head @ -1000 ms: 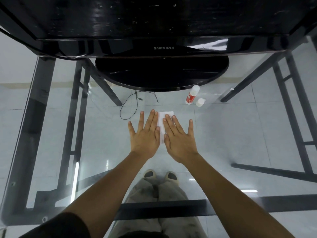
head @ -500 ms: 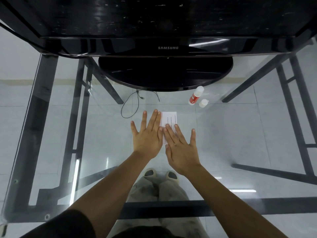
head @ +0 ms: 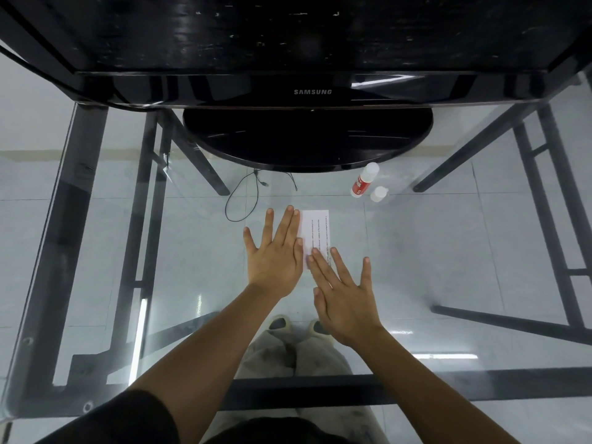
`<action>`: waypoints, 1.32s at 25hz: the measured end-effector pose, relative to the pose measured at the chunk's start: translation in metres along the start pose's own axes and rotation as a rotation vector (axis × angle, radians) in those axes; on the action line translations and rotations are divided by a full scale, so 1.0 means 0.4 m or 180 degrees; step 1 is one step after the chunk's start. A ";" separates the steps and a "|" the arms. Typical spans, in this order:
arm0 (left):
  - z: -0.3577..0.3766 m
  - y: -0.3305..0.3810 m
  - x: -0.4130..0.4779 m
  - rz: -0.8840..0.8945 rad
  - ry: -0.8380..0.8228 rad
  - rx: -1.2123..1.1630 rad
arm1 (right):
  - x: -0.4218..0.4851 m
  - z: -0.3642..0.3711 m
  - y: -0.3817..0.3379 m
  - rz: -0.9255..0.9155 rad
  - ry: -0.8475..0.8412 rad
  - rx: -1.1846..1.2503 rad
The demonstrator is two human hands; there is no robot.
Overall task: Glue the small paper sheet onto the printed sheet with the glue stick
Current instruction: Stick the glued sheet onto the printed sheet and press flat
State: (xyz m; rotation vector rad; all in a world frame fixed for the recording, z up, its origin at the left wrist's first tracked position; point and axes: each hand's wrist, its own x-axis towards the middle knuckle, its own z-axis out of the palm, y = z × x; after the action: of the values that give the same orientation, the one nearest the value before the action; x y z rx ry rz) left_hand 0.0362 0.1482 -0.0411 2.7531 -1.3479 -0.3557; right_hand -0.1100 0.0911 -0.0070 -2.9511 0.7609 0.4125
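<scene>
Printed sheet (head: pixel 317 232) lies flat on the glass table (head: pixel 448 267), in the middle of the view, just in front of the monitor's round base; it is a narrow white strip with a few lines of small black print running along its length, too fine to read. Whether a second, smaller sheet lies on it I cannot tell.

Largest in view is the black monitor (head: pixel 288 43), filling the top, with "SAMSUNG" in pale letters on its lower bezel. Its glossy round stand (head: pixel 307 139) rests on the glass. Through the table show the dark metal frame, a pale tiled floor and the person's grey trousers and shoes (head: pixel 278 323). A thin black cable (head: pixel 246 197) loops down left of the sheet.

The left hand (head: pixel 275 254) lies flat, fingers straight and spread, holding nothing; its inner edge runs along the sheet's left side and touches it. The right hand (head: pixel 346 296) is likewise flat with fingers straight, its fingertips pressing the near end of the sheet.

Well to the right of the sheet, near the base, sits the glue stick (head: pixel 363 181), white with a red label whose writing is illegible. A small white cap (head: pixel 379 193) stands just beside it.
</scene>
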 end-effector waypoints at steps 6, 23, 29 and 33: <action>-0.005 0.002 0.000 0.0012 -0.0041 -0.0095 | -0.045 0.006 0.049 0.0014 -0.0017 0.0179; -0.007 0.003 -0.002 -0.0021 0.0011 -0.0068 | 0.058 -0.009 0.085 -0.0335 0.0260 0.0210; -0.013 0.006 -0.003 -0.0024 -0.0045 -0.0092 | 0.098 -0.010 0.119 -0.0192 0.0287 0.0199; -0.016 0.005 -0.006 -0.0034 -0.0043 -0.0039 | 0.096 -0.008 0.084 -0.0580 0.0137 0.0117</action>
State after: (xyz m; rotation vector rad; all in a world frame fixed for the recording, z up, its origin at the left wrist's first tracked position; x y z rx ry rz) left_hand 0.0345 0.1486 -0.0341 2.7539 -1.3298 -0.3825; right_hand -0.0932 0.0432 -0.0143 -2.9695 0.4911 0.3195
